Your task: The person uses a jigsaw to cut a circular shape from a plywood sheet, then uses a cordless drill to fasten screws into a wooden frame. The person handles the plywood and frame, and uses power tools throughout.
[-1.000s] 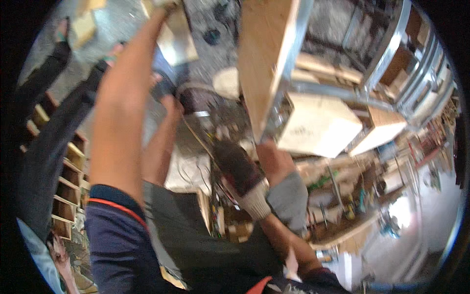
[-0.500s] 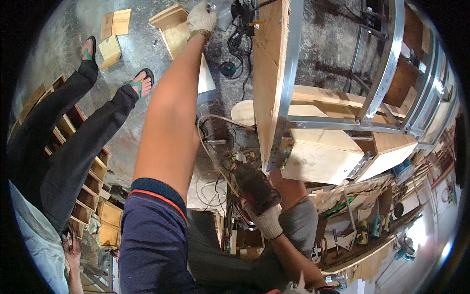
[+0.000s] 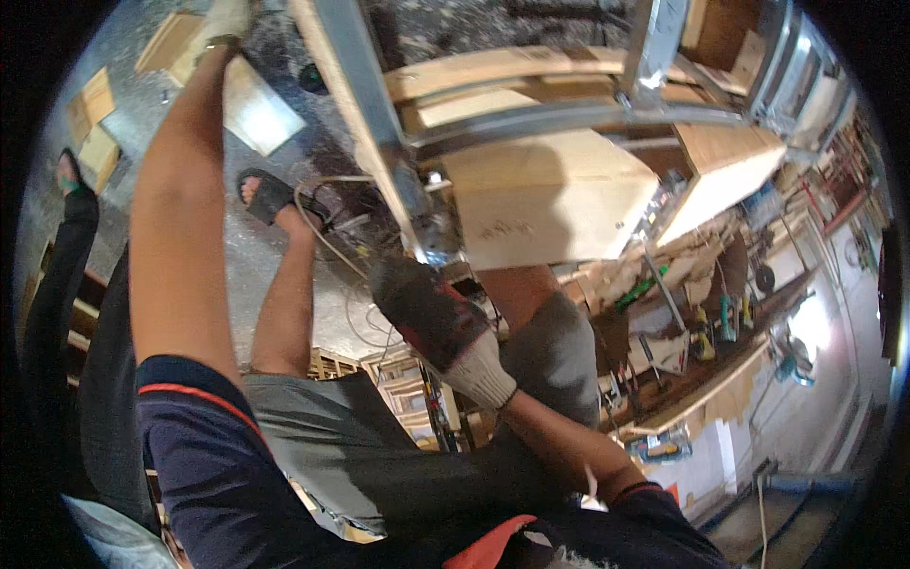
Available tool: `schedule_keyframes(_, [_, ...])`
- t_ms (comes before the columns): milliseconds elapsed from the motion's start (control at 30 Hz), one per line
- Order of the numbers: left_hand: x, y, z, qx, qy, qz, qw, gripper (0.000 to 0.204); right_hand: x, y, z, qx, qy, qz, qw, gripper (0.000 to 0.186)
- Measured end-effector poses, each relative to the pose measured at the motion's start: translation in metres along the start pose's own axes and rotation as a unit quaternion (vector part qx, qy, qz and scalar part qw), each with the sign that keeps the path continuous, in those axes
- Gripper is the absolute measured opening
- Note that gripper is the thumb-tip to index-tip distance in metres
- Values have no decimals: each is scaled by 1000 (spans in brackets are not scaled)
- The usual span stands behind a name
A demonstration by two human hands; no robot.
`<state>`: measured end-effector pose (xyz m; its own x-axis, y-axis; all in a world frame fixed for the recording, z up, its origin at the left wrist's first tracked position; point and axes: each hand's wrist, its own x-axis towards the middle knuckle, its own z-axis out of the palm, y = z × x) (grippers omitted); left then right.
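Tool point(image 3: 412, 303), dark with reddish patches, sits in my right hand point(image 3: 482, 368), out in front of the knitted cuff; as I watch through the head camera, its body covers the fingers, so the hand appears wrapped around it from beneath, though I cannot make out a single fingertip; its far end reaches close to the lower corner of the metal frame point(image 3: 521, 123), and whether the two touch I cannot tell; a thin hose point(image 3: 327, 242) curves down to the tool's left side, and I cannot see a joint there.

My left hand point(image 3: 227, 21), gloved too, is stretched far out at the upper edge, over a pale board point(image 3: 263, 112) on the floor; the glove is blurred and cut off, so I cannot tell if its fingers are spread or closed, or if they touch the wood; to the right of my tool I have a wooden box point(image 3: 550, 204) set just below the frame's bar, and beyond it a bench point(image 3: 697, 394) with hand tools along it.
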<state>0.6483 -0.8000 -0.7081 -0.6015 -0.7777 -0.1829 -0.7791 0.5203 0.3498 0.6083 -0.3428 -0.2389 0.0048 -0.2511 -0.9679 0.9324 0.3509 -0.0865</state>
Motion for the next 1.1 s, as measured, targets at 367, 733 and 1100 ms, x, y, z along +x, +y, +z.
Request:
schedule_keyframes(367, [37,-26,31,42,-67,-53,996,30,6,-20,14,-332,34,-43,942,58])
schedule_keyframes(733, [53,-46,30,65,-95,-77,990,39,-2,-45,19,-458,-25,17,888,43])
schedule_keyframes(1100, [-73,-24,-65,-22,-72,-114,991,64,-3,-4,15,-381,26,-133,915,42])
